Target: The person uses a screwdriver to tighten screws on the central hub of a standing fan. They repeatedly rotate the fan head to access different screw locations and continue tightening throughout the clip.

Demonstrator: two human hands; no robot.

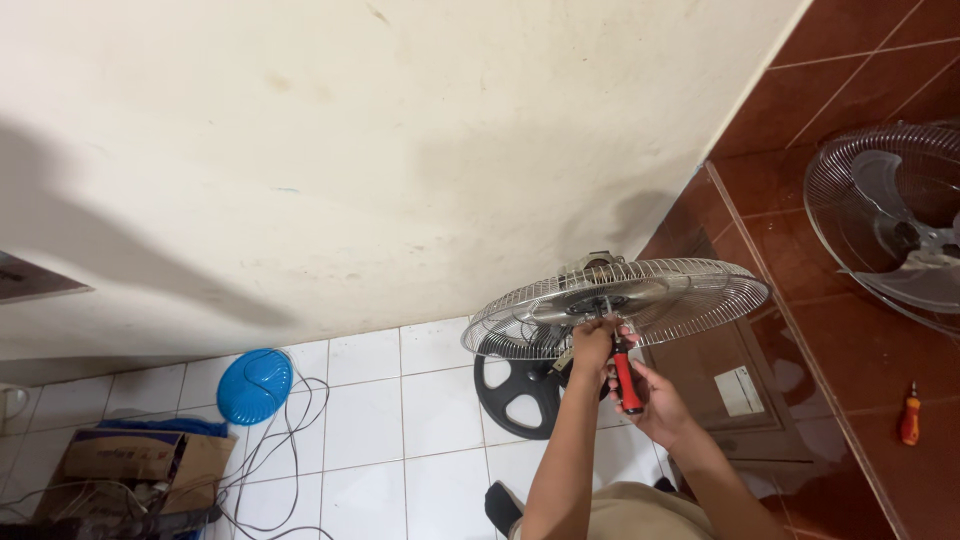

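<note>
Fingers of my left hand [592, 338] pinch the fan grille's [690, 290] hub, seemingly; my right hand [652, 400] grips a red-handled screwdriver [626, 380].

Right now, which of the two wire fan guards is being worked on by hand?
The centre fan guard, touched by the left hand; the other guard sits untouched at right.

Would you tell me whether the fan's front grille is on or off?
On: the wire grille covers the blades the hands work at.

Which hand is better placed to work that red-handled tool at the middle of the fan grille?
The right hand, probably: it already grips the red-handled tool, whose tip points at the grille's hub. The left hand is busy, fingers on the wire grille.
</note>
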